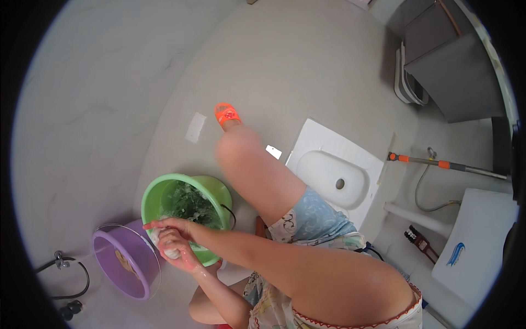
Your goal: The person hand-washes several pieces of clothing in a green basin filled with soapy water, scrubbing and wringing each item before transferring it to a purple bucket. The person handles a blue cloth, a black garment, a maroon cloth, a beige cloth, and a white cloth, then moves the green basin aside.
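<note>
My right hand (176, 227) and my left hand (177, 251) are close together over the near rim of a green plastic bucket (224, 193). Both are closed around a bunched white wet cloth (170, 251), which shows between the fingers. Suds or water glisten on my left hand and wrist. Inside the green bucket, dark cloth (189, 203) lies in foamy water. A purple bucket (144, 251) with a wire handle stands beside it, tilted in the view, with a tan item (125, 263) inside.
A white squat toilet (333, 177) is set in the floor behind my right leg. A wall tap (61, 260) with a black hose is at lower left. At right are a telescopic pole (444, 164), a brush (421, 244), a white cistern (472, 242) and folded basins (407, 82).
</note>
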Action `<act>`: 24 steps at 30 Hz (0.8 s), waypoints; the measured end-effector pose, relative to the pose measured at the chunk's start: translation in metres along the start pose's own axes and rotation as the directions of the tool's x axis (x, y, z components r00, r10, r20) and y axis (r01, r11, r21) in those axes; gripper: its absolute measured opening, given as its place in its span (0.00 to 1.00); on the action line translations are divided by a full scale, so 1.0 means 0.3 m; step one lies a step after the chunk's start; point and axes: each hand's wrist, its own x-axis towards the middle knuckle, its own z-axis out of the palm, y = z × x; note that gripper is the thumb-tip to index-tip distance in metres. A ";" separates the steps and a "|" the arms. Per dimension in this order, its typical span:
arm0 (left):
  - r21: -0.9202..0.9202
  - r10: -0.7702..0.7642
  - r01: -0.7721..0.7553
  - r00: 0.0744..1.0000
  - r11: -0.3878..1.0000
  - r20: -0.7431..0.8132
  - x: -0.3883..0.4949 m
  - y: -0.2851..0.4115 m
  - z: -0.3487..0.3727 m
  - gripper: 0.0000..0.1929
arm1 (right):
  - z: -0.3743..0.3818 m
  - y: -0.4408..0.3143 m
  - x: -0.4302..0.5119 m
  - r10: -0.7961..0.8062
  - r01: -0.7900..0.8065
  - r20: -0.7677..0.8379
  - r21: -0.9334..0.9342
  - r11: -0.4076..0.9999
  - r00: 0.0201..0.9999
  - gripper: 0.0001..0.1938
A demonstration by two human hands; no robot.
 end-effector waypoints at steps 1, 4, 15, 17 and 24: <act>0.018 -0.062 0.062 0.997 0.998 -0.034 0.000 0.015 0.006 0.16 | 0.012 -0.023 -0.006 0.043 -0.049 -0.054 -0.113 0.992 0.998 0.25; 0.187 -0.172 0.200 0.973 0.962 -0.157 -0.009 0.057 0.023 0.16 | 0.043 -0.081 -0.019 0.075 -0.123 -0.155 -0.327 0.937 0.985 0.25; 0.702 0.714 0.696 0.569 -0.153 -0.409 0.031 0.235 -0.101 0.10 | 0.095 -0.206 0.002 0.065 -0.192 -0.229 -0.592 0.782 0.971 0.26; 0.761 0.742 0.624 0.593 -0.179 -0.312 0.057 0.246 -0.199 0.09 | 0.101 -0.228 0.001 0.071 -0.198 -0.225 -0.611 0.766 0.972 0.26; 0.766 0.548 0.609 0.577 0.206 -0.606 0.038 0.238 -0.131 0.14 | 0.094 -0.234 0.040 0.170 -0.263 -0.203 -0.675 0.689 0.964 0.26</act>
